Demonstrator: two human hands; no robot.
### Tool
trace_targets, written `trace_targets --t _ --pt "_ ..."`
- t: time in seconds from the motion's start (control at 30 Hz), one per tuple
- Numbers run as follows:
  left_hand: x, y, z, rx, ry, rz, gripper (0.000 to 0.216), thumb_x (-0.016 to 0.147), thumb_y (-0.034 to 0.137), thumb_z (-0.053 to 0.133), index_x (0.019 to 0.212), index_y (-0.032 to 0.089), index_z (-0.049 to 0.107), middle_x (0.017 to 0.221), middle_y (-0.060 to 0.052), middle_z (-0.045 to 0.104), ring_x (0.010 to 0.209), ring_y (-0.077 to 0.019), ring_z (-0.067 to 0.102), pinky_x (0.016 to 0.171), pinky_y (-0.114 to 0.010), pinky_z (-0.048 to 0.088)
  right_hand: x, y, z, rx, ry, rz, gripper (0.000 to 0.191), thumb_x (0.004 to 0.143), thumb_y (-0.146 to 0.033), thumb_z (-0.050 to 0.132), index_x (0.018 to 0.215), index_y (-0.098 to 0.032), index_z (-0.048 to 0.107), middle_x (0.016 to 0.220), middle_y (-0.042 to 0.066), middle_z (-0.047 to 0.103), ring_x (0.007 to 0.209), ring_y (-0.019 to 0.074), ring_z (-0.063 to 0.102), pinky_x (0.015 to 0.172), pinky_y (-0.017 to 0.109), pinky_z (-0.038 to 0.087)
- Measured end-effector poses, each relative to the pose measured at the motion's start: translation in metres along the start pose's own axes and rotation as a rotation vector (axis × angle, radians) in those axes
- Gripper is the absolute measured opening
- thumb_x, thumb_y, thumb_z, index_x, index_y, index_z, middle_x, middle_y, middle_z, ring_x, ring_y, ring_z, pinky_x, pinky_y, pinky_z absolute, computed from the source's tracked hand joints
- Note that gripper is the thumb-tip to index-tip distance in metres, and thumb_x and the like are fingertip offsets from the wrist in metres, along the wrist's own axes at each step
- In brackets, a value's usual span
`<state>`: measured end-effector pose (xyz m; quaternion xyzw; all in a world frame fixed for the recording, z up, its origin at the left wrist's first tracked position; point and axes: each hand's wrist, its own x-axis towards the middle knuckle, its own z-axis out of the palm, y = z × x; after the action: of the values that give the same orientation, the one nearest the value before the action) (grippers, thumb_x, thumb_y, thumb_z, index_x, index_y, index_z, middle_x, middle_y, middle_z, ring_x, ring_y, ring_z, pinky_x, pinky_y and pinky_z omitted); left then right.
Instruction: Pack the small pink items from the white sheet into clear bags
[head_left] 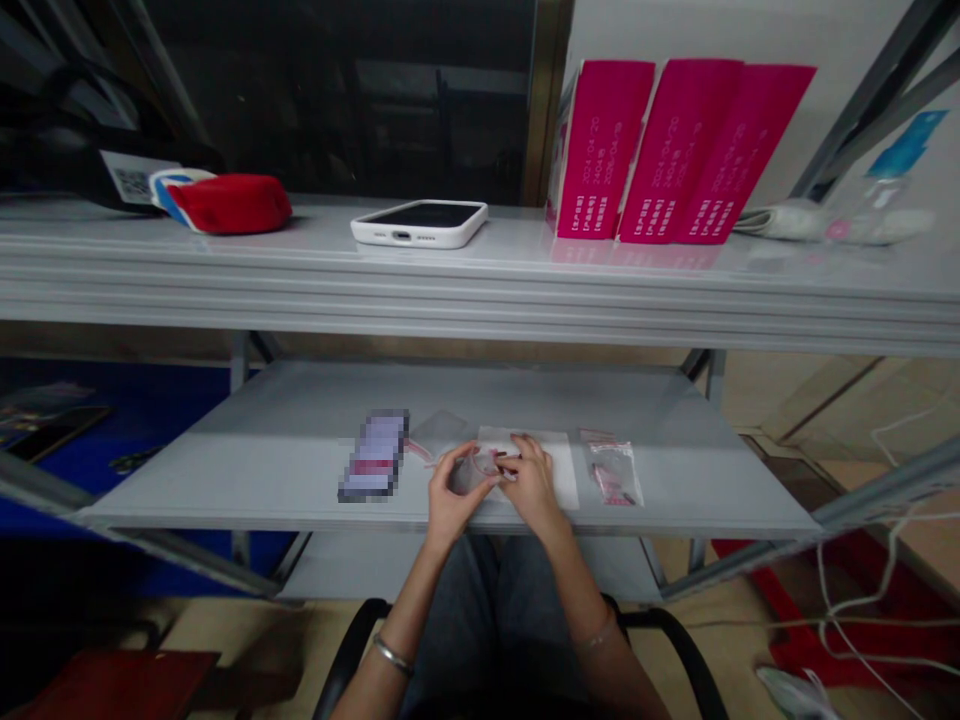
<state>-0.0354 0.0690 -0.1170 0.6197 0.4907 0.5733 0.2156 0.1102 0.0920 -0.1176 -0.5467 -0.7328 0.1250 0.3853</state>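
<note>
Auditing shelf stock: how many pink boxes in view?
3, leaning side by side on the upper shelf, right of the phone: left box, middle box, right box. Others may be hidden behind them.

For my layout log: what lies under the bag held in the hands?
A pale sheet lies flat on the shelf. The left hand, right hand and bag cover its left part, so what lies there cannot be seen.

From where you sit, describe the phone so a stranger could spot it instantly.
Start at the upper grey metal shelf. Between the red cloth bundle and three pink boxes lies a black-screened smartphone in a white case, the only dark-glass slab there.
</note>
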Motion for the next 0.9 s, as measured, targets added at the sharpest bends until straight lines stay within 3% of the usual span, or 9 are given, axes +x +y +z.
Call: trace_targets --t 0.23,0.5,0.6,0.7,0.9 --pt "-0.001 -0.001 0.000 0.002 0.015 -0.007 0.049 0.067 0.032 0.074 0.111 0.018 0.057 0.110 -0.010 0.062 0.104 -0.0242 0.057 0.094 -0.040 0.042 -0.006 0.000 0.014 -0.008 -0.036 -0.050 0.014 0.076 -0.023 0.065 0.086 -0.026 0.073 0.130 0.007 0.054 0.127 0.0276 0.038 0.100 0.047 0.029" --pt "-0.003 0.000 0.000 0.041 0.013 0.007 0.052 0.065 0.033 0.075 0.111 0.019 0.056 0.110 -0.009 0.062 0.104 -0.0244 0.057 0.094 -0.040 0.042 0.004 -0.007 -0.002 0.293 0.319 0.043 0.010 0.076 -0.028 0.066 0.082 -0.023 0.072 0.105 0.008 0.065 0.105 0.0231 0.055 0.091 0.039 0.040" --pt "-0.003 0.001 0.001 0.069 0.013 0.020 0.053 0.064 0.034 0.076 0.111 0.019 0.056 0.109 -0.009 0.062 0.104 -0.0245 0.057 0.093 -0.040 0.042 0.009 -0.016 -0.016 0.441 0.387 0.042 0.013 0.078 -0.031 0.064 0.084 -0.022 0.072 0.099 0.007 0.065 0.097 0.0205 0.058 0.087 0.035 0.043" --pt "-0.002 0.002 0.001 0.071 0.019 0.026 0.052 0.064 0.034 0.076 0.111 0.019 0.057 0.108 -0.009 0.062 0.104 -0.0245 0.057 0.094 -0.041 0.042 0.009 -0.026 -0.026 0.446 0.354 0.000 0.014 0.079 -0.032 0.063 0.085 -0.023 0.072 0.099 0.006 0.065 0.099 0.0203 0.056 0.088 0.035 0.043" --pt "-0.003 0.004 0.001 0.045 0.031 0.015 0.050 0.065 0.033 0.075 0.110 0.018 0.057 0.109 -0.010 0.062 0.104 -0.0244 0.057 0.093 -0.041 0.042 0.003 -0.031 -0.026 0.393 0.122 -0.015 0.024 0.087 -0.035 0.052 0.082 -0.025 0.073 0.112 0.007 0.062 0.111 0.0224 0.052 0.096 0.040 0.038"
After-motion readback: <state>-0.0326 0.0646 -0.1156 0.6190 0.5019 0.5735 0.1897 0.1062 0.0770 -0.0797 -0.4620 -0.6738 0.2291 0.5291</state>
